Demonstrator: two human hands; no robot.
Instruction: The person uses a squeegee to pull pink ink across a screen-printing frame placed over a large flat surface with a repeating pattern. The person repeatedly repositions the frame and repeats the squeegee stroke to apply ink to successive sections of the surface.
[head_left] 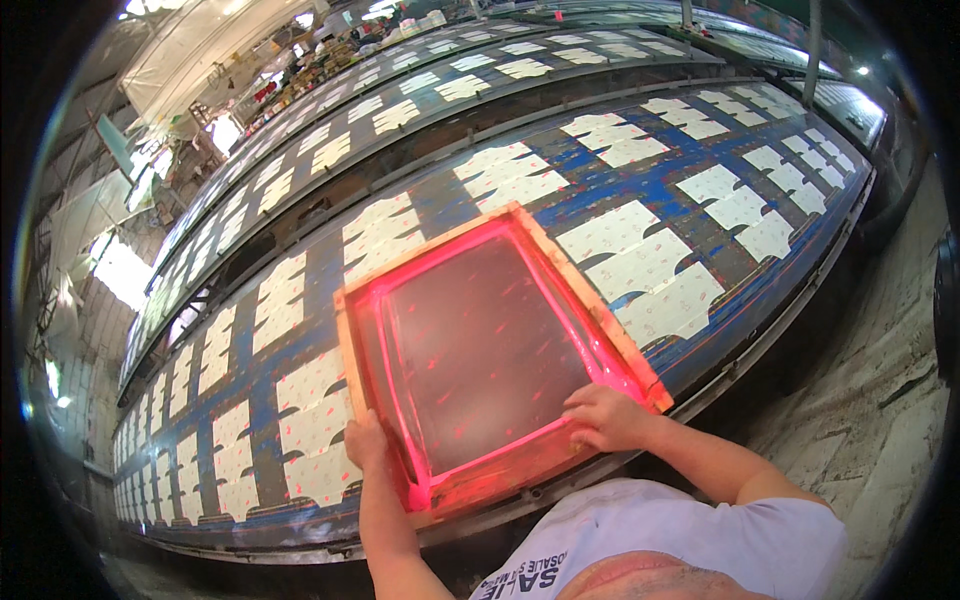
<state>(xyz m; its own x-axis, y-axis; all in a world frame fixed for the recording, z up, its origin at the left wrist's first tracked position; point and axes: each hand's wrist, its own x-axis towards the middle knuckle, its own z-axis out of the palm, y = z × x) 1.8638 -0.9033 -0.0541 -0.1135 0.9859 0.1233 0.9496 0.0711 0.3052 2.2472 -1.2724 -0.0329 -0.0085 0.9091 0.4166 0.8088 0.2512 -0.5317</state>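
A wooden screen-printing frame [360, 380] lies at a slant over the near part of a long printing table. Its mesh [490, 350] looks greyish, with small red marks, and bright pink ink [590, 350] runs along the inner borders. My left hand [366, 442] is closed round the frame's left side, near the lower corner. At the near right corner my right hand [608, 418] has its fingers curled over the frame's near side; their tips reach the inner edge. Cream fabric pieces [640, 265] with small prints surround the frame.
The dark, blue-stained table [690, 195] carries rows of cut fabric pieces and curves away to both sides. Behind it stand more long tables [440, 85] with similar pieces. A concrete floor [810, 440] runs along the right, and a post [812, 50] rises at the far right.
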